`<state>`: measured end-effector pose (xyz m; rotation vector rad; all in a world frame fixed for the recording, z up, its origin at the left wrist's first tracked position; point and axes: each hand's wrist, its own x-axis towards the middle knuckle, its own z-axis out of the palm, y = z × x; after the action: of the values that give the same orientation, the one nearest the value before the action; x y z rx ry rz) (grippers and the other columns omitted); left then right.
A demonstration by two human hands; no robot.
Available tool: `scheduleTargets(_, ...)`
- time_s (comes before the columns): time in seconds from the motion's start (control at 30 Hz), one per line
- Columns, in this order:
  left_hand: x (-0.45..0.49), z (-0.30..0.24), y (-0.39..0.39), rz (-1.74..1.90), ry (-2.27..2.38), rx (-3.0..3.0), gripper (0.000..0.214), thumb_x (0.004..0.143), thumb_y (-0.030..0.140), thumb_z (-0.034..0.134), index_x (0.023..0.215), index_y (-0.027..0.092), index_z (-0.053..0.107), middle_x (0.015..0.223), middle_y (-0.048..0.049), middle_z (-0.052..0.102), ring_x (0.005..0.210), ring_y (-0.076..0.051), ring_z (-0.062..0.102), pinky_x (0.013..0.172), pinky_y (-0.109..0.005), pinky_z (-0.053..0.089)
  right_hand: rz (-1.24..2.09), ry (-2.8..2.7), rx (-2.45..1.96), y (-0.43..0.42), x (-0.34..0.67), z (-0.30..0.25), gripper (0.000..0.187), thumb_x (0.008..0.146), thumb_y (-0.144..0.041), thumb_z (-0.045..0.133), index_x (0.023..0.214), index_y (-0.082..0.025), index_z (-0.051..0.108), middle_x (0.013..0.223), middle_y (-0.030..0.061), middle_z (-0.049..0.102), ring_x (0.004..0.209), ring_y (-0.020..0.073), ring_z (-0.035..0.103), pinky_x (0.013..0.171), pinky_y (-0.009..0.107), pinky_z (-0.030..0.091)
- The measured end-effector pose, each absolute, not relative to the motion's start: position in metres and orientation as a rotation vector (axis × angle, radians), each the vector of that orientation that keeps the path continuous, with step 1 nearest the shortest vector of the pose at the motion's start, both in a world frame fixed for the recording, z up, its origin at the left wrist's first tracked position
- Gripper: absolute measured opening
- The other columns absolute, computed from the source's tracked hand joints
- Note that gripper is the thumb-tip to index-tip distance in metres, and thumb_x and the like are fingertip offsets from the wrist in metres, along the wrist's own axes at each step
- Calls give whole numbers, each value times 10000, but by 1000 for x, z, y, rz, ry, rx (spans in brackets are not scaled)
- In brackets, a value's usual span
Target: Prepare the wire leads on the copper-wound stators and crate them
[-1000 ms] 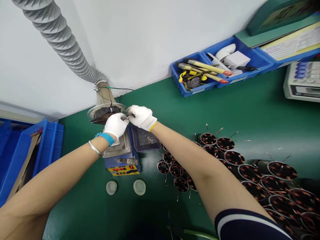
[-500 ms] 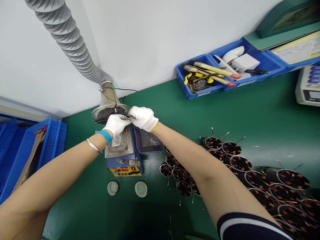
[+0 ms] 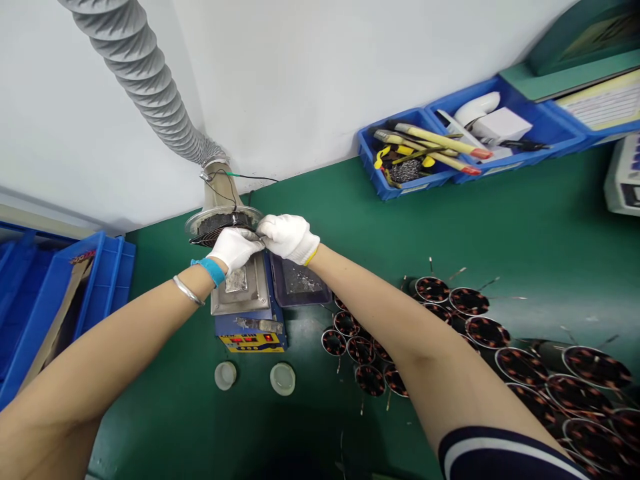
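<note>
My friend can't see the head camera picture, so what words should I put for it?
The white-gloved left hand and right hand are close together beside a black fan grille below a grey hose; anything between them is too small to tell. On a green table stand a blue machine with a yellow panel and, to the right, many dark cylinders.

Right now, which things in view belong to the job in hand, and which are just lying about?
Apparently in use:
- left hand and right hand, meeting; anything in their grip is too small to tell
- blue machine, close by
- wired cylinders, perhaps

Probably lying about:
- small blue bin with yellow sticks
- white box
</note>
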<state>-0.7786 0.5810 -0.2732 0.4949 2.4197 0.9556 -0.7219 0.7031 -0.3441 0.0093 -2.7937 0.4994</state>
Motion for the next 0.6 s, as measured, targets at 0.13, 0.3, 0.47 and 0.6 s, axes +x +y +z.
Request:
scheduleTargets(0.13,-779,-273,580,938,2421,506,124,512,257,723,528,158,650,543,19,601,578,-136,481,607,-293,404,533,-2786,-13,703,-721,-343,316,906,-338,409,1049,-205,658,1076,76,672,888,229,638,617,312,349)
scheduleTargets(0.3,-780,-273,579,929,2425,518,125,501,258,725,527,158,655,557,10,624,581,-139,492,608,-294,411,528,-2788,-50,702,-721,-340,285,885,-335,434,1017,-218,658,1054,58,675,863,232,647,587,306,338)
scheduleTargets(0.47,-781,-275,580,922,2422,536,164,469,279,750,516,160,648,551,12,625,583,-142,498,610,-293,415,516,-2804,15,704,-721,-342,309,897,-334,411,1040,-201,650,1052,82,673,872,233,642,605,310,345)
scheduleTargets(0.6,-781,-275,581,925,2424,545,222,439,307,790,515,160,643,556,11,629,595,-147,507,624,-294,422,485,-2790,78,706,-722,-343,329,917,-331,378,1049,-198,648,1070,89,665,878,241,632,620,325,360)
